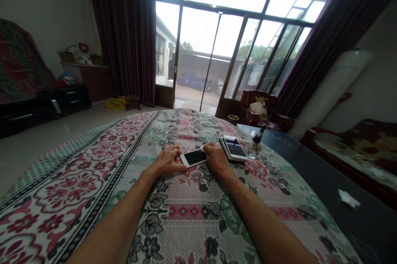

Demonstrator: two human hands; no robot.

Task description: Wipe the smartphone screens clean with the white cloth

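A white smartphone with a dark screen lies sideways between my two hands, low over the patterned tablecloth. My left hand grips its left end, thumb at the near edge and fingers at the far side. The right end is held by my right hand, whose fingers curl at that corner and partly hide it. Just right of my right hand, a stack of white devices rests on the cloth, the top one with a dark screen.
A clear glass container with a dark top stands beside the stack. A dark glossy surface carries a crumpled white tissue on the right. Wooden chairs, dark curtains and a glass door lie beyond the table.
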